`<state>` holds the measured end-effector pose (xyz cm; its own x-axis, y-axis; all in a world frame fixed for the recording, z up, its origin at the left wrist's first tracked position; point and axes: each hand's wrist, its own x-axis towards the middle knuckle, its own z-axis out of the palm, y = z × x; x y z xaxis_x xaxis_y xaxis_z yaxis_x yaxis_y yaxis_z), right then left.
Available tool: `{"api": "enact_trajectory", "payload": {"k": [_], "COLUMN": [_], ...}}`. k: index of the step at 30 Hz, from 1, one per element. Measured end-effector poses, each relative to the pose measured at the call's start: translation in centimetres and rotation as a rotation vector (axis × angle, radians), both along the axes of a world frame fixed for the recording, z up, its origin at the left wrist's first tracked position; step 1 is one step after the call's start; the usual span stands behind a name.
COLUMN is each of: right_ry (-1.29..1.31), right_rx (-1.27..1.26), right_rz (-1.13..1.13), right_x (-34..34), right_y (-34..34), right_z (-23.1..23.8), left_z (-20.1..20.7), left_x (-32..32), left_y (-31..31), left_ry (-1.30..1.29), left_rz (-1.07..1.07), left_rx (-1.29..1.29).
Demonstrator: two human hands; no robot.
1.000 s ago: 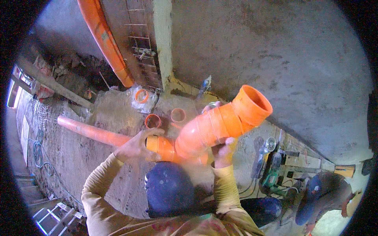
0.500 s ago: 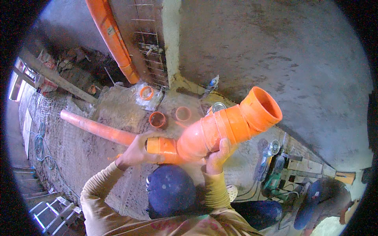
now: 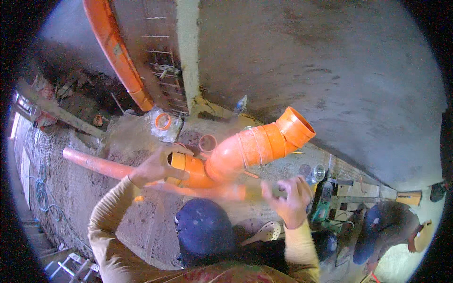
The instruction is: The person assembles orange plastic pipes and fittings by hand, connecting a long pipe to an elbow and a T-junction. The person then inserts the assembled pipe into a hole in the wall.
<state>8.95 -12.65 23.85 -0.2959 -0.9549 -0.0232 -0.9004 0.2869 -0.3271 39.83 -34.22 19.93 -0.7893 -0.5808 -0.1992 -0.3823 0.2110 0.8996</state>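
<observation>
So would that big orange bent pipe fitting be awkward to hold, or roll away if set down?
The orange pipe fitting looks rigid. It is probably light, since the left hand alone grips one end. Its bend would likely stop it rolling.

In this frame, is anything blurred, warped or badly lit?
Head view: the right hand and the orange piece beside it are smeared by motion; the left hand and the orange pipe fitting it holds are fairly sharp. Fisheye bends the concrete wall and blackens the corners. The lower right floor is overexposed; the upper left sits in shadow.
</observation>
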Motion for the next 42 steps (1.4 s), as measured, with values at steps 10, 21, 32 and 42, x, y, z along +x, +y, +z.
{"api": "enact_trajectory", "payload": {"k": [10,21,32,42], "right_ry": [0.944,0.798,0.665,0.620], "right_rx": [-0.200,-0.100,-0.052,0.231], "right_rz": [0.591,0.276,0.250,0.187], "right_x": [-3.0,-1.4,-2.6,-0.5], "right_y": [-1.0,6.2,5.1,2.4], "right_z": [7.6,1.5,-2.5,-1.7], "left_z": [4.0,2.4,0.3,2.1], "left_x": [-12.4,-15.6,-14.9,-12.7], "left_y": [-4.1,2.0,3.0,6.5], "left_ry": [0.027,-0.008,-0.073,-0.176], "left_rz": [-0.616,-0.405,-0.219,-0.084], "left_rx": [0.165,-0.177,-0.281,-0.600]}}
